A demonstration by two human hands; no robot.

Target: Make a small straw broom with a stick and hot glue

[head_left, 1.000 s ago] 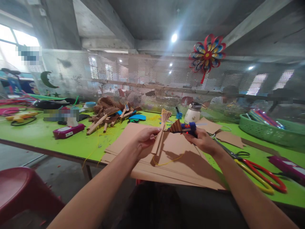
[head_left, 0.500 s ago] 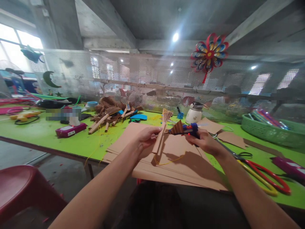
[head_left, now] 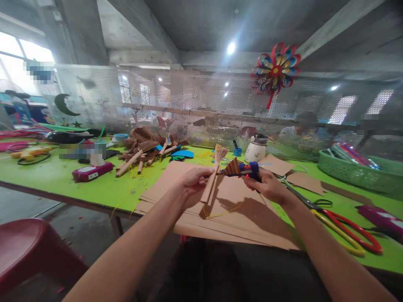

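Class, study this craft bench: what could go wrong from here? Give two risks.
1. The glue gun in the right hand points at the paper broom, near the left hand; glue might burn it.
2. The yellow string hanging from the broom onto the cardboard could snag or get glued.

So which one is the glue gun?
Find the green table, then the brown cardboard sheets near its front edge. Over them the right hand grips the glue gun: blue, with a red light, its tip at a pleated brown fan.
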